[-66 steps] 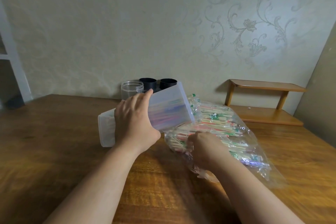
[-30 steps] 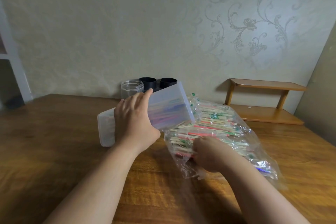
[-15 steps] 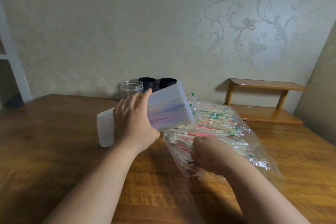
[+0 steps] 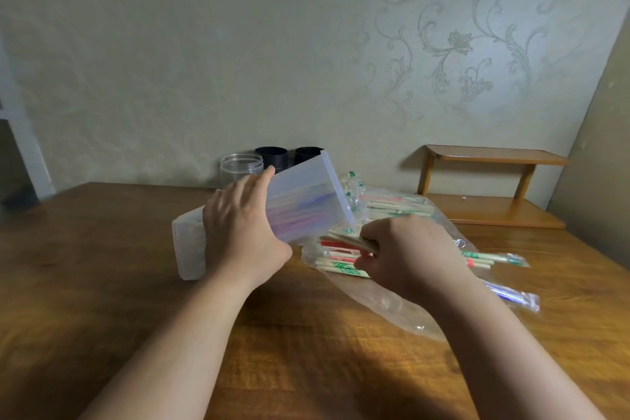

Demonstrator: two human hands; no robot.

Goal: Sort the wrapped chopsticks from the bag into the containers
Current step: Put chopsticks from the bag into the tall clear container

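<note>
My left hand [image 4: 243,230] grips a translucent rectangular container [image 4: 306,199], tilted with its open end raised to the right; coloured wrapped chopsticks show through its wall. My right hand [image 4: 405,254] pinches a few wrapped chopsticks [image 4: 344,239], their tips pointing at the container's mouth. A clear plastic bag [image 4: 385,300] lies on the wooden table [image 4: 102,266] under my right hand, with several wrapped chopsticks [image 4: 392,208] inside. A few lie loose to the right, among them a blue-wrapped pair [image 4: 511,295].
A clear round jar [image 4: 241,169] and two black cups [image 4: 271,157] stand behind the container by the wall. A low wooden shelf [image 4: 491,187] sits at the table's back right. The wall runs close behind the table.
My right hand has come up out of the bag holding a few wrapped chopsticks and moved left toward the container's mouth. The bag has flattened and some chopsticks slid out to the right.
</note>
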